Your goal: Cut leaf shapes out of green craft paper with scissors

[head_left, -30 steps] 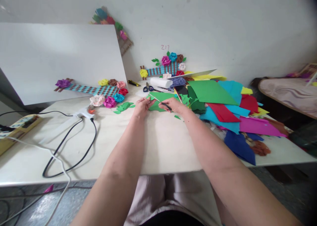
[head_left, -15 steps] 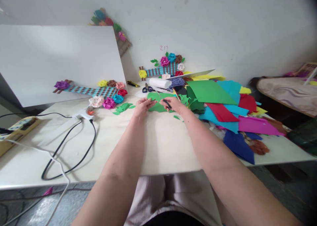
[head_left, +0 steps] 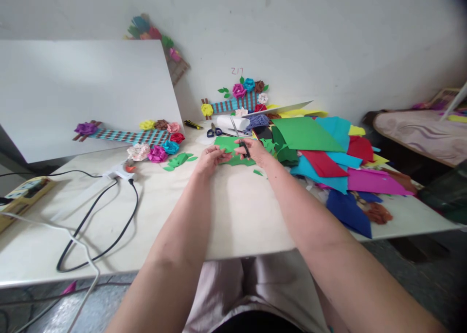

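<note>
My right hand (head_left: 255, 151) is closed around the black handles of a pair of scissors (head_left: 239, 136), whose blades point up and away from me. My left hand (head_left: 210, 157) pinches the left edge of a green paper sheet (head_left: 226, 143) lying on the white table (head_left: 233, 211). Both hands meet over this sheet at the far middle of the table. Several small cut green leaves (head_left: 179, 159) lie just left of my left hand, and a green scrap (head_left: 258, 172) lies by my right wrist.
A heap of coloured paper sheets (head_left: 328, 153) covers the table's right side. Paper-flower strips (head_left: 146, 138) and a white board (head_left: 83, 89) stand at the left. Blue-handled scissors (head_left: 212, 131), a white roll (head_left: 231, 121), a yellow cutter (head_left: 192, 124) and black and white cables (head_left: 102, 216) are also here.
The scissors in my right hand have swung from pointing left to pointing up and away. Both hands stay on the green sheet; the view has shifted slightly.
</note>
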`<state>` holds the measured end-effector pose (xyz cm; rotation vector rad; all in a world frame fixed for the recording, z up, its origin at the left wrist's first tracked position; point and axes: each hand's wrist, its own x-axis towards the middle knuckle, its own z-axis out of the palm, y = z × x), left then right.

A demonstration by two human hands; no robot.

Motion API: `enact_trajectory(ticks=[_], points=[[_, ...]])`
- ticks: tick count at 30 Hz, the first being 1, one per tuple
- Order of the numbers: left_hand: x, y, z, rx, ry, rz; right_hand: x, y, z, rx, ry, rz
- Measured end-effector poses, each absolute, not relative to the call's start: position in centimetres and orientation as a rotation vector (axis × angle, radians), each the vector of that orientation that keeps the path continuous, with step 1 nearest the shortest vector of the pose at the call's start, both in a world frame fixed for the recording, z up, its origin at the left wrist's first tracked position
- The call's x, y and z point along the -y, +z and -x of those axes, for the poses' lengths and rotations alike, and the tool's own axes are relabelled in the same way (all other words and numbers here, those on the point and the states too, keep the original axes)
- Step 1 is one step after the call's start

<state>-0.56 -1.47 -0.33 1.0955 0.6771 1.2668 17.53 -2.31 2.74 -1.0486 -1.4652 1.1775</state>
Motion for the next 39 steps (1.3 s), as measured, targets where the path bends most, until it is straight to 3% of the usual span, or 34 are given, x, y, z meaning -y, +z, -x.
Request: enact_trajectory(ticks=[24, 39], points=[[1.6, -0.4, 0.2, -0.69, 1.353, -1.023, 3.2, 3.2, -15.9, 1.527, 1.195, 1.043], [1.0, -0.9, 0.4, -0.693, 1.431, -0.929, 2.9, 2.4, -17.8, 1.857, 1.362, 1.042]])
